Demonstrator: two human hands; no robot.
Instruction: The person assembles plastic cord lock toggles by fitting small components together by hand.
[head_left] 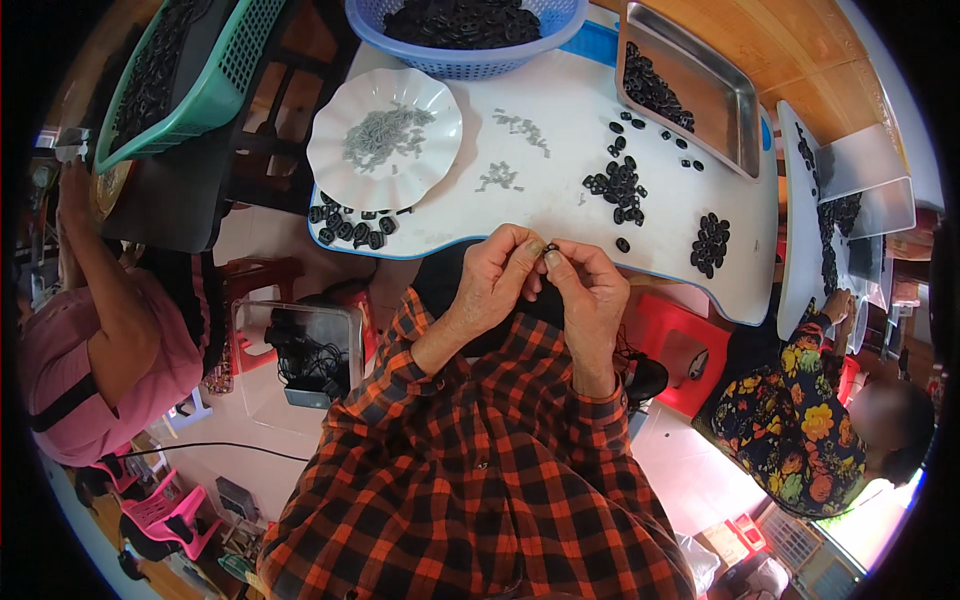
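Above the table's near edge, the fingertips of my left hand (497, 277) and my right hand (586, 298) meet in a pinch. A small black oval part (549, 248) shows between them, mostly covered by thumbs and fingers. Whether a clear piece is in the grip too, I cannot tell. Ahead on the white table (545, 205) lie two loose groups of small clear pieces (498, 177). To their right are a scattered cluster of black oval parts (617, 188) and a tighter heap of black parts (711, 245).
A scalloped white plate (440, 108) holds many clear pieces; more black parts (350, 229) lie beside it. Beyond stand a blue basket (465, 66) and a metal tray (738, 95), both with black parts. A green basket (218, 105) is left. People sit on both sides.
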